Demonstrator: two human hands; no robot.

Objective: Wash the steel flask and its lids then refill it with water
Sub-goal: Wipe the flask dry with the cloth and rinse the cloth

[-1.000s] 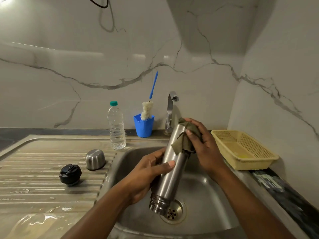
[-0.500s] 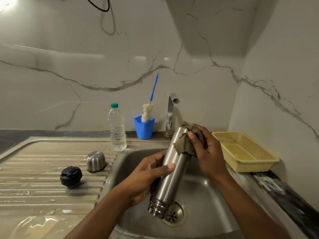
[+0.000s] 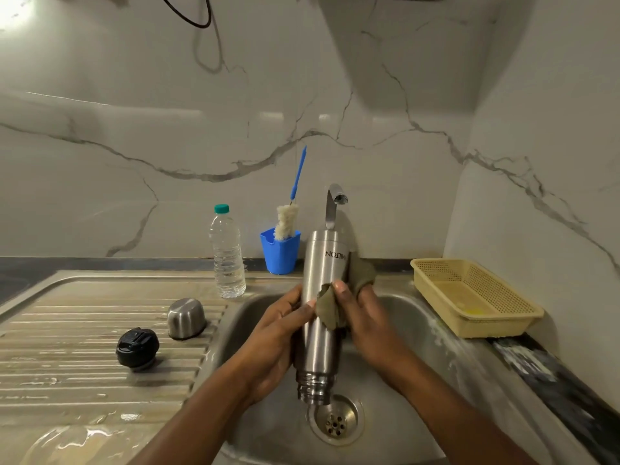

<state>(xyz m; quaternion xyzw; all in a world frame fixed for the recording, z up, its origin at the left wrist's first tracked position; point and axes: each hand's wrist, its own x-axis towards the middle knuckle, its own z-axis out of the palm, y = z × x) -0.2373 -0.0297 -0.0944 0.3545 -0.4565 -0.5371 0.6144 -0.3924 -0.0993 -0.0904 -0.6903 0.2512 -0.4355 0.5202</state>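
Cylindrical brushed-steel flask (image 3: 323,263), inverted, mouth down over the round drain (image 3: 336,421) of the steel sink basin (image 3: 419,347). Your left hand (image 3: 278,333) grips its body; your right hand (image 3: 365,317) pinches an olive-green cloth (image 3: 330,312) against its side.

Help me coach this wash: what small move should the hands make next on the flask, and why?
Probably slide the right hand and its green cloth down toward the threaded neck. The cloth sits at mid-body of the steel flask, which the left hand holds mouth-down over the sink drain; the neck below is bare.
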